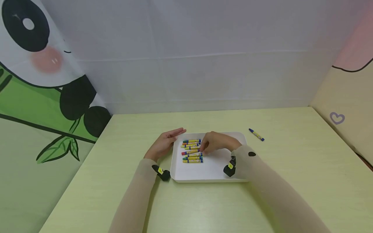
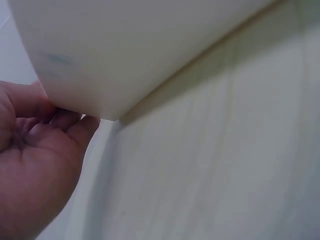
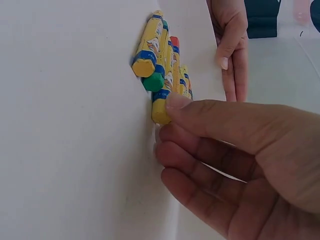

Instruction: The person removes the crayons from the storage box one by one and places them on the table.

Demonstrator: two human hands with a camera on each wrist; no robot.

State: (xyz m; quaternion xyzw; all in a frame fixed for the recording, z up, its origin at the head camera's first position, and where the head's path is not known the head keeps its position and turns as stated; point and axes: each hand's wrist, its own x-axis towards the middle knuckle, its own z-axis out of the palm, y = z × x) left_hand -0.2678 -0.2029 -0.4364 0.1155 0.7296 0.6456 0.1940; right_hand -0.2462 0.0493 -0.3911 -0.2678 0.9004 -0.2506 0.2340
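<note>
- Right hand (image 1: 217, 141): thumb and fingertips drawn together at the near end of a yellow crayon (image 3: 160, 111), apparently clamped on it; the lower fingers' contact is unclear.
- Left hand (image 1: 161, 145): thumb over the rim of the white tray (image 1: 215, 166), fingers along its outside.
- Row of crayons (image 1: 190, 151): in the tray, just left of the right hand, between both hands.
- Step, as judged: setting the pinched crayon into line. Next move seems to call for squaring its end with its neighbours, then a clean release without nudging them.
- Axes: row runs crosswise, roughly parallel; tips point left, away from the right hand, flat ends toward it.
- Blue crayon (image 1: 256, 134): on the table (image 1: 204, 207), right of and beyond the right hand, lying diagonally, its far end angled leftward.
</note>
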